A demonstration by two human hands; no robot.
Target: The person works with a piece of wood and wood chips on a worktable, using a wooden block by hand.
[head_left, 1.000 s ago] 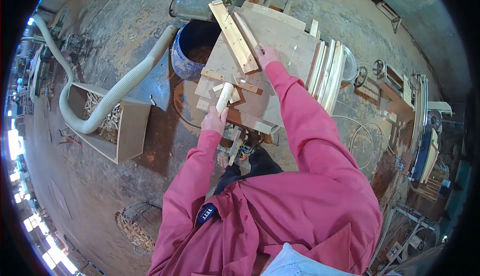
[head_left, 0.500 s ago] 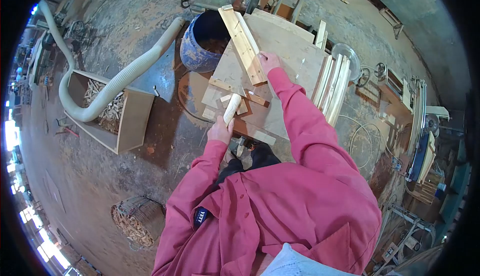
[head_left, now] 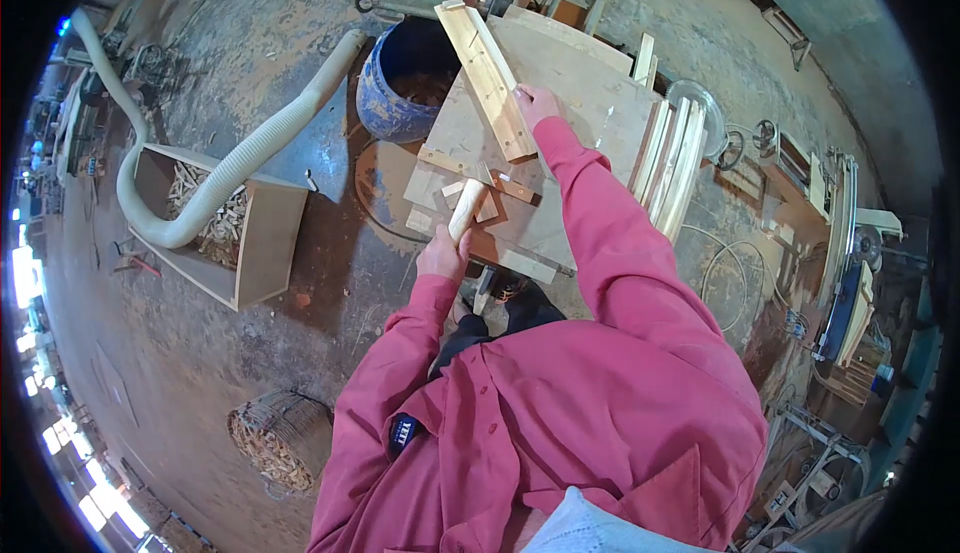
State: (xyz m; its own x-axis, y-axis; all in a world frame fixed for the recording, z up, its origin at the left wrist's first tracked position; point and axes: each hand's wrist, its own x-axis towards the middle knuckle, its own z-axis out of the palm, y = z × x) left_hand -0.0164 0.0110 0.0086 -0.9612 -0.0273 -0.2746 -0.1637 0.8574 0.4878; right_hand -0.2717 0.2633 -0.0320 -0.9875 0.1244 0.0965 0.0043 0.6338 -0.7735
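My left hand (head_left: 441,256) is closed round the lower end of a pale, rounded wooden stick (head_left: 466,207). The stick slants up over the near part of a work table (head_left: 590,143), its far end right at a small upright metal plate (head_left: 485,172). Short wooden blocks (head_left: 487,211) lie around that end. My right hand (head_left: 538,106) reaches further out, fingers bent against the right edge of a long wooden board (head_left: 485,78) with dark holes. That board lies slanted along the table's left side.
Several long wood strips (head_left: 668,168) lie on the table's right edge. A blue drum (head_left: 385,103) stands left of the table. Further left, a ribbed hose (head_left: 270,128) crosses a box of offcuts (head_left: 270,238). A basket of wood scraps (head_left: 280,443) stands on the floor.
My left hand has moved the stick slightly forward and right, its far end now at the metal plate. My right hand has shifted slightly toward me, staying at the board's edge.
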